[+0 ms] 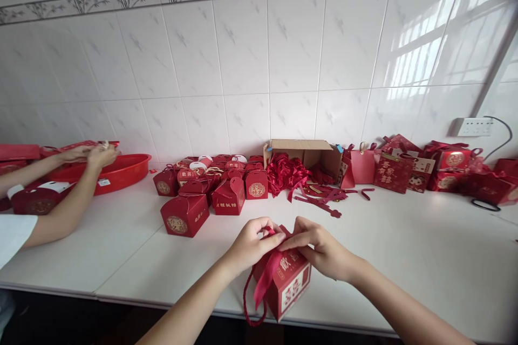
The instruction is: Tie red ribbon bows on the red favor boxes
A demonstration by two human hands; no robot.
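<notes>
A red gift box (292, 275) with gold characters and a white panel stands near the front edge of the table. Over its left side hangs a red satin ribbon (267, 275), and a twisted red cord handle (245, 296) droops beside it. My left hand (259, 240) pinches the ribbon at the top of the box, thumb and forefinger together. From the other side, my right hand (318, 245) has its fingers closed at the same spot, its index finger against the ribbon. The fingers partly hide the box's top.
Several closed red gift boxes (185, 215) stand left of centre. Behind, a cardboard carton (301, 145) spills red ribbons (285, 172). Red bags (392, 172) and boxes line the wall at right. On the left, another person's hands (101, 155) work above a red basin (137, 167).
</notes>
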